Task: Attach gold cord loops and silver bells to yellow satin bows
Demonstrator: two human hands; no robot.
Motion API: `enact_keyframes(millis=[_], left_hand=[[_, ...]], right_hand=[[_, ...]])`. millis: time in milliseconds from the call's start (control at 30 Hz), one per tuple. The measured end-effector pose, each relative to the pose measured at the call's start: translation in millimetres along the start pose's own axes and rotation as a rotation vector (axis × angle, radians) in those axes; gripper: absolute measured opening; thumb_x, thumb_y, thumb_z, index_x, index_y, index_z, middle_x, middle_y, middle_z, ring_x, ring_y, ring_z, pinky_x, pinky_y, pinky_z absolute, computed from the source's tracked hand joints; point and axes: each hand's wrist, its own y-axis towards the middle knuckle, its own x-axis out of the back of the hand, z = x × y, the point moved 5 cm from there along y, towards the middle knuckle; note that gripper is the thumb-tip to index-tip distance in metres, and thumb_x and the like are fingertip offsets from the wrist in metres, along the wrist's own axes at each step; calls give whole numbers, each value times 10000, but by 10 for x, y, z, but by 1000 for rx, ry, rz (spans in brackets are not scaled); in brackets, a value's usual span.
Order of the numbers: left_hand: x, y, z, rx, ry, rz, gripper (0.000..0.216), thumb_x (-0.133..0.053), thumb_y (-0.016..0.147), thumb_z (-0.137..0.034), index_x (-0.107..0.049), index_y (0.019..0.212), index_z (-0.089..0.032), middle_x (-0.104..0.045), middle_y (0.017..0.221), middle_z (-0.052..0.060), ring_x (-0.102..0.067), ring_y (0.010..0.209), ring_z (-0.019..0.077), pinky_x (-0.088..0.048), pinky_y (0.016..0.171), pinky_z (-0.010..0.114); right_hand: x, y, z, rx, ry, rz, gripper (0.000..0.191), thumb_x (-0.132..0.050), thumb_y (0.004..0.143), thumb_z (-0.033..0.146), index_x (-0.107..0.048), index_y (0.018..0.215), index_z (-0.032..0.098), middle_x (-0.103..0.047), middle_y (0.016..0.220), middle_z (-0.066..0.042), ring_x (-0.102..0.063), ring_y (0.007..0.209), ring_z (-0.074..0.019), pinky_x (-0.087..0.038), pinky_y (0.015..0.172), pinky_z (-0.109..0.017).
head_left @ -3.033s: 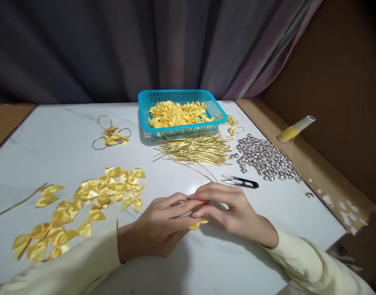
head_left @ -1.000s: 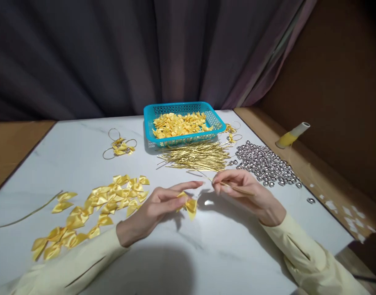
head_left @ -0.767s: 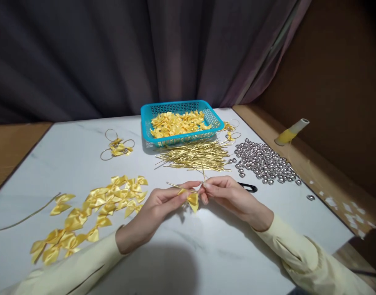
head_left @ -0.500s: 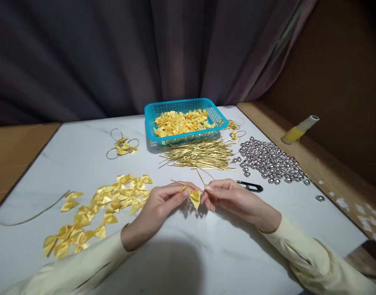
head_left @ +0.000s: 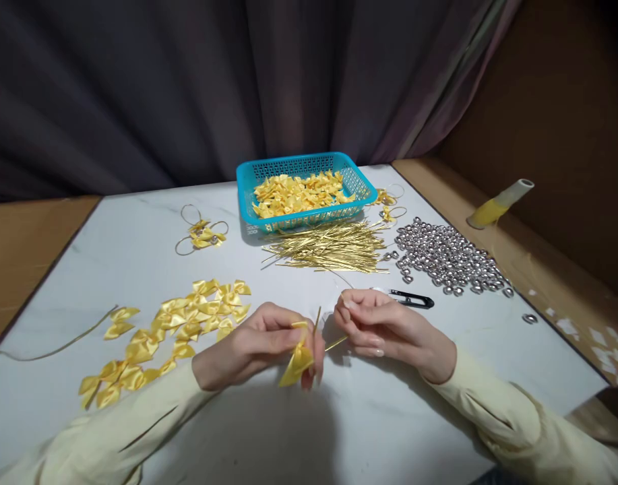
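A yellow satin ribbon bow [head_left: 299,357] is pinched between the thumb and fingers of my left hand [head_left: 273,343]. A short gold tie end [head_left: 317,319] sticks up beside the bow. Another stretch of gold tie [head_left: 335,343] runs across the gap to my right hand [head_left: 389,330], whose thumb and fingertips are pressed together on it. The exact grip there is partly hidden by the fingers. Left of my left hand lie several loose yellow bows [head_left: 172,316]. Just behind my right hand rests a pair of black thread snips [head_left: 414,299].
A blue basket [head_left: 244,195] of yellow bows stands at the back, with a pile of gold ties [head_left: 333,246] before it. Silver beads [head_left: 447,259] spread at right, near a yellow thread cone [head_left: 498,204]. Looped bow pieces [head_left: 205,237] lie back left; a cord [head_left: 60,351] lies far left.
My hands have moved apart. The left hand has turned, carrying the bow lower and slightly left, while the right hand has curled its fingers. The view has shifted slightly.
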Motion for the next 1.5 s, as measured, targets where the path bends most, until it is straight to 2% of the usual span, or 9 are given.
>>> enact_keyframes(millis=[100,233,400,533,733,1033,1267,1400,1500], left_hand=[[-36,-1,18,57,-27,47,318,-632,839,-375,-712,674,-115,-661,646,80,-568,476,139,-418,494,264],[-48,-5,1,112,-17,75,305,-622,844,-379,-709,703,-123,-653,624,65,-539,438,130,-403,439,250],[-44,7,-30,192,95,122,284,-602,861,-344,-710,720,-121,-653,622,55,-540,493,126,-411,501,244],[-63,37,-38,235,234,176,261,-590,874,-285,-725,738,-108,-666,659,64,-540,589,132,-404,602,242],[-110,66,-19,277,369,259,323,-555,885,-351,-694,714,-116,-611,632,36,-496,594,133,-372,582,233],[-117,78,7,336,517,291,361,-531,877,-430,-612,697,-128,-484,596,0,-452,567,137,-339,546,248],[-123,89,-48,313,564,297,356,-528,883,-422,-655,731,-127,-587,661,35,-488,601,152,-377,589,259],[-188,109,-103,259,533,327,319,-495,924,-350,-724,833,-149,-678,816,67,-566,734,180,-438,740,272],[-159,128,-93,261,569,266,292,-513,923,-354,-732,892,-164,-674,804,40,-571,764,176,-428,737,258]], right_hand=[[-17,-32,1,-42,-12,27,86,-652,830,192,-657,812,108,-517,553,45,-307,384,-20,-279,390,-156],[-25,-96,28,-109,-136,12,101,-640,836,173,-687,857,86,-542,543,30,-354,404,-31,-286,404,-177],[-42,-173,92,-216,-388,-20,143,-659,831,218,-687,806,80,-541,513,38,-336,371,-19,-239,390,-190],[-55,-182,98,-282,-529,-11,182,-681,807,266,-689,827,85,-571,553,28,-397,396,-29,-306,409,-186],[-43,-188,43,-365,-572,-6,219,-735,744,289,-682,827,94,-607,606,17,-494,419,-50,-421,427,-188],[-29,-218,-31,-402,-592,71,303,-721,762,388,-681,898,120,-625,661,17,-637,556,-84,-495,581,-196],[-80,-199,16,-370,-649,73,334,-673,795,454,-663,837,123,-591,643,22,-584,492,-64,-419,489,-178],[-62,-202,7,-366,-698,47,282,-644,834,400,-665,834,119,-579,621,25,-550,457,-56,-426,464,-177],[-50,-198,9,-348,-743,1,313,-633,835,430,-668,830,119,-572,621,21,-535,453,-59,-429,444,-181]])
